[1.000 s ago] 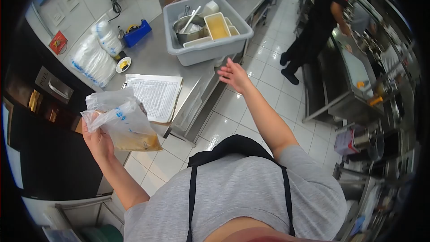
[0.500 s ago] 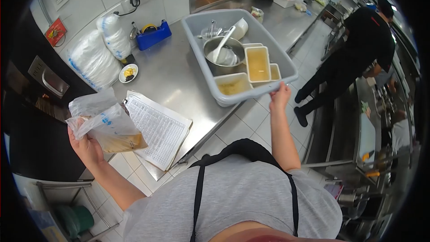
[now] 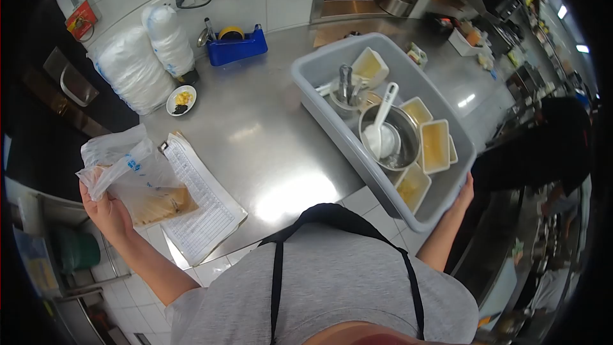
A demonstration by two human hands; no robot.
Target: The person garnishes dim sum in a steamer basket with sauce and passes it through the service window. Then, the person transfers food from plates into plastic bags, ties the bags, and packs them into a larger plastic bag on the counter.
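At the left, my left hand [image 3: 110, 212] is closed around the gathered top of a clear plastic bag [image 3: 137, 169] with light-brown contents sagging in its bottom. The bag hangs over part of a clipboard with printed sheets [image 3: 198, 198]. My right hand [image 3: 461, 199] grips the near right corner of a large grey tub [image 3: 345, 156]; some of its fingers are hidden by the tub wall. Inside the tub are a steel pot [image 3: 412, 129] with a white ladle-like utensil [image 3: 385, 112], several white containers with yellowish residue [image 3: 435, 145], and a clear container holding metal utensils [image 3: 345, 92].
The tub rests on a steel counter [image 3: 255, 147], its near end past the counter edge. Behind stand a blue tape dispenser [image 3: 237, 50], packs of plastic bags [image 3: 131, 70] and a small bowl [image 3: 171, 103]. A person in black [image 3: 536, 153] stands close at the right.
The tub has swung round, its near end coming toward me and to the right with my right hand. The left hand still holds the bag. My view has shifted, and the person now appears nearer the tub.
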